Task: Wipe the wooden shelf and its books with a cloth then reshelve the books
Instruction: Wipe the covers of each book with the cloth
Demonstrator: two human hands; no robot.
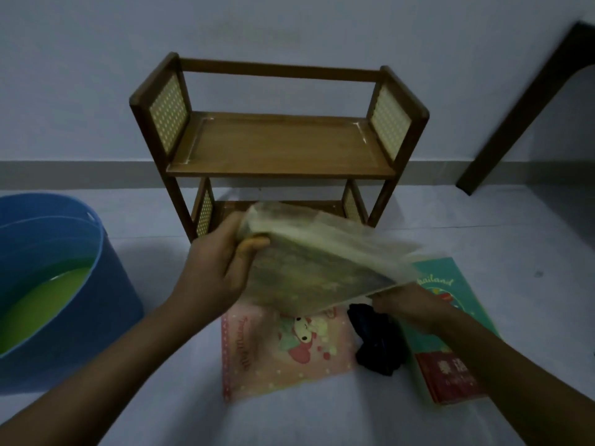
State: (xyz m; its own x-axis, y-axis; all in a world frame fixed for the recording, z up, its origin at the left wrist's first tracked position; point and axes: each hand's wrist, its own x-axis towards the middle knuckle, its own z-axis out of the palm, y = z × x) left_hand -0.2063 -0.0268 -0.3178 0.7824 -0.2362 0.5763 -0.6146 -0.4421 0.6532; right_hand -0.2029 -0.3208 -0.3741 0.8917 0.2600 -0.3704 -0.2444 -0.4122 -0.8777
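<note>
Centre frame: left hand [222, 268] grips a yellowed book [309, 262] by its spine, right hand [409, 307] pinching its lower corner, probably angling it for wiping. Dark cloth [376, 342] lies beneath on the floor; wooden shelf [280, 146] stands bare behind.

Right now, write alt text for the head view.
Both hands hold a blurred, yellowed book in front of an empty wooden shelf, the left hand gripping its spine end and the right hand its lower corner. On the floor lie a pink book, dark cloth, teal book and blue bucket.
</note>
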